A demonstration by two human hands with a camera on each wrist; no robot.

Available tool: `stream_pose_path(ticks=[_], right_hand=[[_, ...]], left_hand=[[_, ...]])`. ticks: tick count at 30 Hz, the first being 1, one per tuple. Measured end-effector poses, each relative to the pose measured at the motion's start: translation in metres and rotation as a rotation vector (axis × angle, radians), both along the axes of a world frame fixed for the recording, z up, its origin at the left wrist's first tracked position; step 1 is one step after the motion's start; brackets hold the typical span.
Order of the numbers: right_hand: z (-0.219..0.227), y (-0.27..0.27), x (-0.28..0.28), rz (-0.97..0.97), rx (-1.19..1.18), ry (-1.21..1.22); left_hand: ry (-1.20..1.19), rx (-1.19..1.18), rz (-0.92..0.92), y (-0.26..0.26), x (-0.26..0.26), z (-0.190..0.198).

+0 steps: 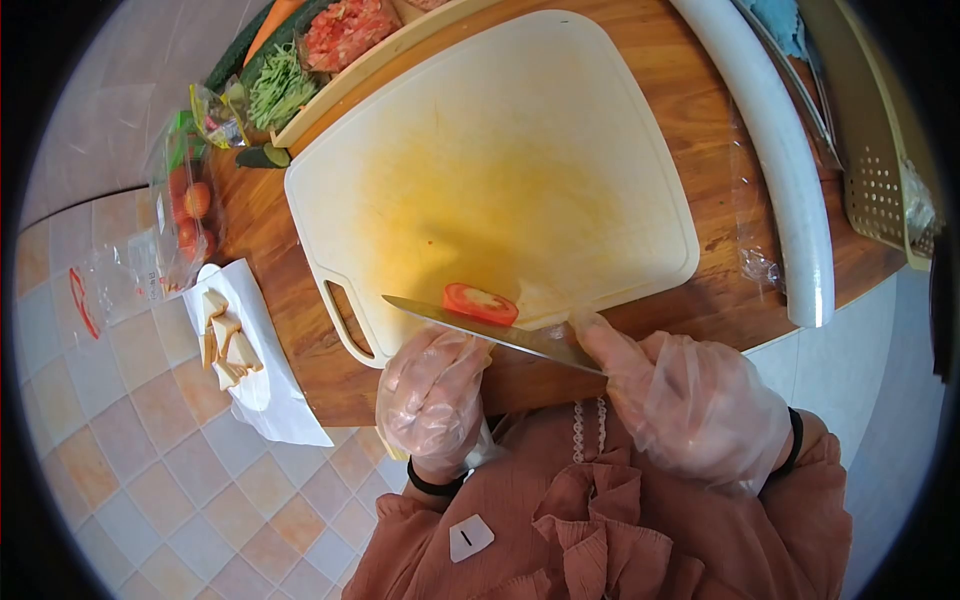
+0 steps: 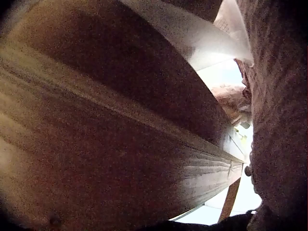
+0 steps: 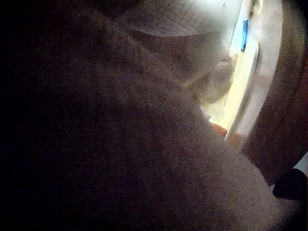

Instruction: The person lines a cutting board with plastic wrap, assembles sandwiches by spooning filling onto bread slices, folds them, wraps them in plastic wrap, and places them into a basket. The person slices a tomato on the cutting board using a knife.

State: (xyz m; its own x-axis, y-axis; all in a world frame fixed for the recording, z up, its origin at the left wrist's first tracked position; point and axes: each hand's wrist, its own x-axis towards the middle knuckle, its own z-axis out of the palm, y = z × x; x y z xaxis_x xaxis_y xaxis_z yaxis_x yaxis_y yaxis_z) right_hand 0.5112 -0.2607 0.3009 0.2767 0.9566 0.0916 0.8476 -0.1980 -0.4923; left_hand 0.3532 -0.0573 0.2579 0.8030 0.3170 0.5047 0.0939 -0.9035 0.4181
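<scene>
A cut red tomato piece [image 1: 478, 302] lies at the near edge of the pale cutting board [image 1: 520, 110], its cut face showing. The blade of a kitchen knife [image 1: 470, 325] overlaps the tomato's near side. In a clear plastic glove, my right hand [image 1: 690, 400] grips the knife, its index finger stretched along the blade. My left hand [image 1: 430, 390], also gloved, is bent beside the blade's near side, close to the tomato. I cannot tell whether its fingers hold anything. Both wrist views are dark, mostly filled by sleeve cloth and wood, with the knife and tomato contact hidden.
Bread pieces [image 1: 230, 345] lie on white paper at the left. Behind them is a plastic pack of tomatoes [image 1: 190, 215]. A tray [image 1: 345, 75] with shredded greens and chopped red food stands at the back left. A long white roll [image 1: 790, 170] and a perforated basket [image 1: 880, 190] are at right.
</scene>
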Motion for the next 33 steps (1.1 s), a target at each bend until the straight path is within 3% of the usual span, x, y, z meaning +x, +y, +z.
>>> stream_pose_path(ticks=[6,11,33], right_hand=[[0.005,-0.007,0.0,0.02,-0.089,-0.028],[0.001,-0.007,0.003,-0.025,0.012,0.179],[0.004,0.002,0.001,0.024,-0.098,0.165]], left_hand=[[0.049,0.014,-0.007,0.001,-0.004,0.001],[0.032,0.043,-0.009,0.001,-0.002,0.0],[0.009,0.029,0.022,-0.001,-0.002,0.0]])
